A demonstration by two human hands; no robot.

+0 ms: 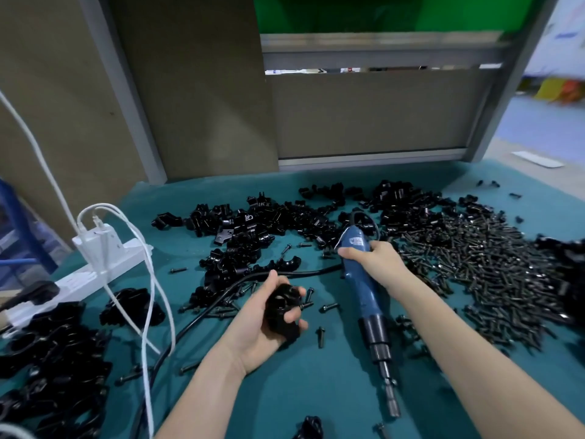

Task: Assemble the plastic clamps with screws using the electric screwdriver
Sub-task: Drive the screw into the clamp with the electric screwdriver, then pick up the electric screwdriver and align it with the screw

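Note:
My left hand (262,324) holds a black plastic clamp (282,308) in its palm, fingers curled round it, just above the green table mat. My right hand (373,259) grips the upper body of the blue electric screwdriver (364,289), whose black collar and metal bit (391,397) point down toward me, to the right of the clamp. A heap of black screws (484,258) lies right of my right hand. Loose black clamp halves (253,226) are piled beyond both hands. Several single screws (320,337) lie scattered between my hands.
A white power strip (95,267) with white cables and a black plug sits at the left. Black clamps (53,359) are piled at the near left. The screwdriver's black cord (202,315) curves across the mat. Brown panels and a metal frame (373,156) close the back.

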